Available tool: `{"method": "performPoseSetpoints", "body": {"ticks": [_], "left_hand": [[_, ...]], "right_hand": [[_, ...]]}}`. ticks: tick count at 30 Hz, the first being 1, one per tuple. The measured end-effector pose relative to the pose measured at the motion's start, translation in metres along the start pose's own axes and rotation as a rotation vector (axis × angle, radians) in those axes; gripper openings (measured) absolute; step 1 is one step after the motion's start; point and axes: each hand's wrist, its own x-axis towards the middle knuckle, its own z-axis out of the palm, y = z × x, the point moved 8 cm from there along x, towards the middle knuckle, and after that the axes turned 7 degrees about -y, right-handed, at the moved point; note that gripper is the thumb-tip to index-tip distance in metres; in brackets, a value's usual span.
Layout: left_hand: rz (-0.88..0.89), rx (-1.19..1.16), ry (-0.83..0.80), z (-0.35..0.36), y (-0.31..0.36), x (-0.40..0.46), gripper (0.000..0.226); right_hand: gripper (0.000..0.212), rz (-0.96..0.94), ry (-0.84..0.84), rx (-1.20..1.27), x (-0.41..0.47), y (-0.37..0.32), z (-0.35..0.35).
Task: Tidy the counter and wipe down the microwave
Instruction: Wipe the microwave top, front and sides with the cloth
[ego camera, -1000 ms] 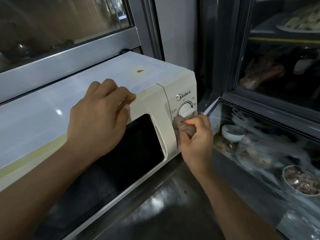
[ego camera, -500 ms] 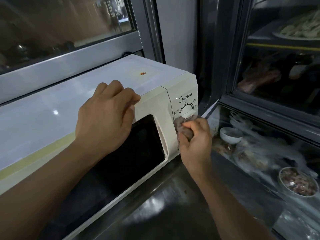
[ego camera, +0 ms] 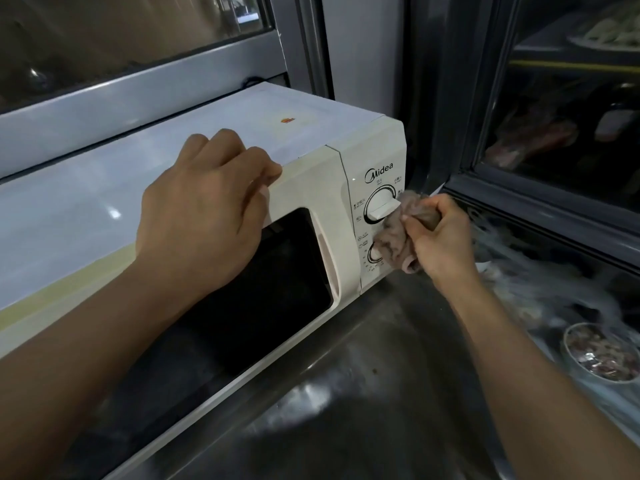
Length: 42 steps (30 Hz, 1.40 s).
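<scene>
A white Midea microwave stands on a steel counter, its dark door window facing me. My left hand rests on the top front edge above the door, fingers curled over the edge. My right hand is closed around a crumpled pinkish-grey cloth. The cloth presses against the control panel, just right of the upper dial and over most of the lower dial.
A glass-fronted display case sits directly right of the microwave, holding plastic bags and a bowl of food. A window frame runs behind the microwave. A small orange sticker lies on its top.
My right hand has shifted the cloth right and slightly down, uncovering the upper dial. My left hand stays on the top edge. The view has tilted a little.
</scene>
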Motion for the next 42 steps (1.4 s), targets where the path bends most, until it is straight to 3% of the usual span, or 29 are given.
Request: {"method": "performPoseSetpoints", "body": {"ticks": [4,10,17,20,23,26,30,38,42], "left_hand": [[-0.011,-0.003,0.013,0.000,-0.001,0.001,0.032],[-0.013,-0.002,0.021,0.000,0.000,0.000,0.032],[-0.018,-0.014,0.024,0.001,-0.002,0.000,0.031],[-0.013,-0.013,0.028,0.001,-0.003,0.000,0.030],[-0.007,-0.005,0.027,0.001,-0.002,0.000,0.031],[-0.004,0.001,0.031,0.001,-0.001,0.000,0.030],[-0.007,0.007,0.040,0.000,-0.001,0.000,0.030],[-0.002,0.022,0.038,-0.001,0.000,-0.001,0.028],[-0.011,0.006,0.028,-0.001,-0.001,-0.001,0.029]], "right_hand": [[0.041,-0.004,-0.089,0.110,-0.010,0.024,0.012],[0.019,0.045,-0.165,-0.215,-0.024,0.062,0.020],[0.045,-0.215,-0.067,-0.101,-0.009,0.002,0.007],[0.043,-0.128,-0.086,-0.031,-0.012,0.017,0.012],[0.027,-0.004,-0.099,-0.023,-0.025,0.047,0.021],[0.018,0.091,-0.021,0.019,-0.037,0.059,0.027],[0.014,0.097,0.119,0.052,-0.066,0.043,0.039],[0.019,0.046,0.019,0.092,-0.096,-0.003,0.047],[0.023,-0.097,0.088,0.067,-0.084,-0.050,0.032]]}}
